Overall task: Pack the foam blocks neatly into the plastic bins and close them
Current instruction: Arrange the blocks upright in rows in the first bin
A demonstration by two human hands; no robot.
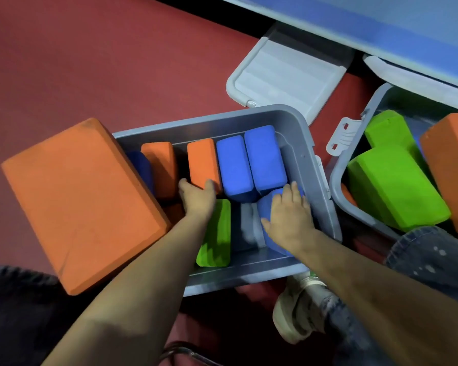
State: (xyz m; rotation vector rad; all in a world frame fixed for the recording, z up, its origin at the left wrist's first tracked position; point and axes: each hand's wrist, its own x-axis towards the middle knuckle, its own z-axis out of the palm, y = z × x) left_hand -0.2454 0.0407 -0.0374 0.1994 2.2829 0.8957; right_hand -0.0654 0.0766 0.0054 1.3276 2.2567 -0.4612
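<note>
A grey plastic bin [310, 154] stands open on the red floor, with orange, blue and green foam blocks standing inside. My left hand [197, 200] grips the near end of an upright orange block [202, 161]. My right hand [288, 215] lies with spread fingers on a blue block [269, 207] low at the bin's right side. Two blue blocks [251, 162] stand side by side behind it. A green block [216, 233] lies near the front wall. A large orange block [74, 202] leans over the bin's left rim.
A second grey bin [339, 165] at the right holds two green blocks [391, 186] and an orange block [450, 175]. A pale lid [283, 77] lies on the floor behind the first bin. My knees and a shoe [299, 313] are close to the front.
</note>
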